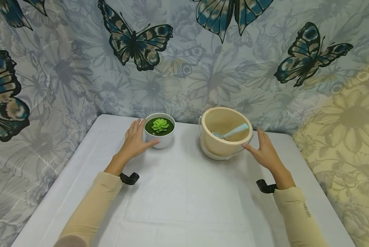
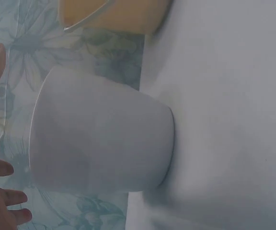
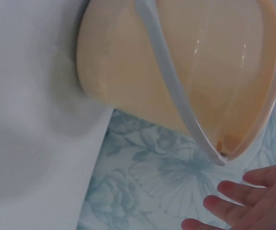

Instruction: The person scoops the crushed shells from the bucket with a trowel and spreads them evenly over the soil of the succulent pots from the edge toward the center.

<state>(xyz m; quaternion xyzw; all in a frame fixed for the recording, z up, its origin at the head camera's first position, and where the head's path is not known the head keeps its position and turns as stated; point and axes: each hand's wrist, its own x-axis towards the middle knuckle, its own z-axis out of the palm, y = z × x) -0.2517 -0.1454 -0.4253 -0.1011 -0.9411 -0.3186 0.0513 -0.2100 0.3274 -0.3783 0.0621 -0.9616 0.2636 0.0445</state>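
Observation:
A white pot (image 1: 160, 141) holding a green succulent (image 1: 160, 125) stands near the table's back edge. My left hand (image 1: 135, 140) is at its left side, thumb and fingers spread around it; the left wrist view shows the pot (image 2: 99, 134) with the fingers apart from it. To the right stands a cream bucket (image 1: 215, 145) with a white handle (image 3: 171, 81) hanging down its side. Inside the bucket leans a light blue tool (image 1: 236, 130) with a straight handle; its lower end is partly hidden. My right hand (image 1: 266, 151) is beside the bucket's right rim, fingers extended.
Both things stand on a table with a white cloth (image 1: 184, 199). Behind it hangs a fabric backdrop (image 1: 184, 79) with butterflies and flowers, close to the table's back edge. A black wrist camera (image 1: 130, 178) sits at the left wrist, another camera (image 1: 266, 186) at the right.

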